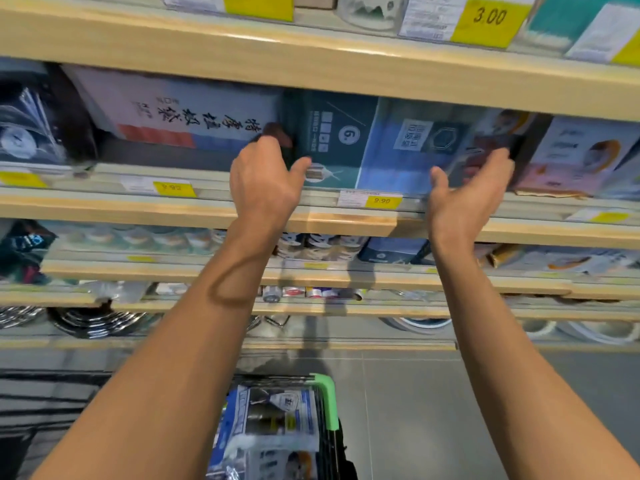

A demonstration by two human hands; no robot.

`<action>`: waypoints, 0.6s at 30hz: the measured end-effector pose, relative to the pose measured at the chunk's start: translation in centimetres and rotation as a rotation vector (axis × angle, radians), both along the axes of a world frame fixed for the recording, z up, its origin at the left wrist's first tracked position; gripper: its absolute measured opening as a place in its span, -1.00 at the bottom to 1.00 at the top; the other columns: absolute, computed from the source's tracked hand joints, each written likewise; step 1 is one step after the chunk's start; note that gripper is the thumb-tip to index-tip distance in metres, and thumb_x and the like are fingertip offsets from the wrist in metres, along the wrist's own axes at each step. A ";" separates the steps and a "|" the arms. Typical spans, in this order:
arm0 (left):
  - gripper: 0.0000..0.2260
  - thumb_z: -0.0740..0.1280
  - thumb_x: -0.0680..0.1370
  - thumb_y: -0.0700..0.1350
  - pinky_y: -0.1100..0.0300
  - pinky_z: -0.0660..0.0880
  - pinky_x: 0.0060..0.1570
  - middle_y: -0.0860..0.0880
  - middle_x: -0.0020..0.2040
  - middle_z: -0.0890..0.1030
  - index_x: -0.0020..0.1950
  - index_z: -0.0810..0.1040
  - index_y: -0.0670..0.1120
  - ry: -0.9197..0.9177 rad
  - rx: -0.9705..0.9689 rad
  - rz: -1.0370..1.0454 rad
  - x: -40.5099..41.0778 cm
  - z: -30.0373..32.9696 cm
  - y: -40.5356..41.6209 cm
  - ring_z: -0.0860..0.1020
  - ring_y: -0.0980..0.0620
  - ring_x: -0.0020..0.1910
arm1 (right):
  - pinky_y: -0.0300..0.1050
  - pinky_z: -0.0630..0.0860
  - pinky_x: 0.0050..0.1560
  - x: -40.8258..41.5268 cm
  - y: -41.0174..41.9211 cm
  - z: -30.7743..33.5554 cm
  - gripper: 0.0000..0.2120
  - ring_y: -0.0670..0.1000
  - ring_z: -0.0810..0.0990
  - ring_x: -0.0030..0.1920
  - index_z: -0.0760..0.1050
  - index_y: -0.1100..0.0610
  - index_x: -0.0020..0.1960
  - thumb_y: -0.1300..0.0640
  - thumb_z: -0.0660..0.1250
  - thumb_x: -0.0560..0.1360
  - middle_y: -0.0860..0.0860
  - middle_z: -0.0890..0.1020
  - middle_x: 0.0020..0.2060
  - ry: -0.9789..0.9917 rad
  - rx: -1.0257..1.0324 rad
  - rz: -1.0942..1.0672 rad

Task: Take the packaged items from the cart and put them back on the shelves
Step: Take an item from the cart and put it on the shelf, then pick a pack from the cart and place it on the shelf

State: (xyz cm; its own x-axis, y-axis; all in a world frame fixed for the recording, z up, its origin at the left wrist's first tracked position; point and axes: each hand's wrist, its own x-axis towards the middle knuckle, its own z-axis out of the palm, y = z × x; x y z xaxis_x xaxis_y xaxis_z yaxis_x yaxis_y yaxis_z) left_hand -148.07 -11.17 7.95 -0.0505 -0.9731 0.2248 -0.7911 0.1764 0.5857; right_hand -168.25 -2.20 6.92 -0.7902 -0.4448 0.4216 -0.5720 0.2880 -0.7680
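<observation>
Your left hand [265,174] grips the teal-and-blue package [367,143] by its left edge on the shelf [346,221], fingertips hidden. Your right hand [467,195] braces its blurred right side, fingers relaxed. The cart [327,400] below is cut off, with more packets [273,417] inside.

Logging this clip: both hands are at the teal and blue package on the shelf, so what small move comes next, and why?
Probably push the package further back: the left hand grips its left edge, the right hand braces its right side, and its front sits at the shelf lip.
</observation>
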 end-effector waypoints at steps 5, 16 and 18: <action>-0.86 0.35 0.52 -0.03 0.05 0.51 0.01 -0.04 -0.04 0.63 -0.04 0.63 -0.07 0.220 -0.227 -0.118 6.9 -0.7 1.6 0.56 0.02 -0.09 | -0.16 0.46 -0.19 6.9 0.7 -0.6 -0.84 0.04 0.50 -0.19 0.50 0.21 -0.02 0.21 0.40 0.43 0.07 0.49 -0.13 0.115 -0.372 0.139; -0.90 0.30 0.54 -0.10 0.29 0.44 -0.17 0.00 -0.25 0.58 -0.13 0.56 -0.08 0.406 0.099 0.520 31.1 -15.0 16.9 0.50 0.06 -0.26 | -0.09 0.30 -0.36 28.9 8.3 -13.7 -0.74 -0.07 0.38 -0.38 0.48 0.12 -0.22 0.02 0.24 0.59 -0.03 0.46 -0.42 -0.203 0.084 0.844; -0.80 0.30 0.55 -0.07 0.18 0.43 -0.25 -0.04 -0.31 0.55 -0.25 0.51 -0.10 0.462 0.346 0.626 32.8 -19.3 20.4 0.49 0.02 -0.34 | -0.09 0.31 -0.37 30.6 10.5 -17.9 -0.69 -0.06 0.45 -0.43 0.47 0.08 -0.29 0.01 0.22 0.60 -0.04 0.49 -0.46 -0.191 0.301 0.981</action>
State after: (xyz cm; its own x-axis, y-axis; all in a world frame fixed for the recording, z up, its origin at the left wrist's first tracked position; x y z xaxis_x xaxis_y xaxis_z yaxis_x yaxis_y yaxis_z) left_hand -115.32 9.24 -11.39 0.5433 -0.8087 -0.2253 -0.3509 -0.4626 0.8142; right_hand -137.62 8.34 -10.97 -0.0669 -0.9934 0.0934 -0.5349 -0.0433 -0.8438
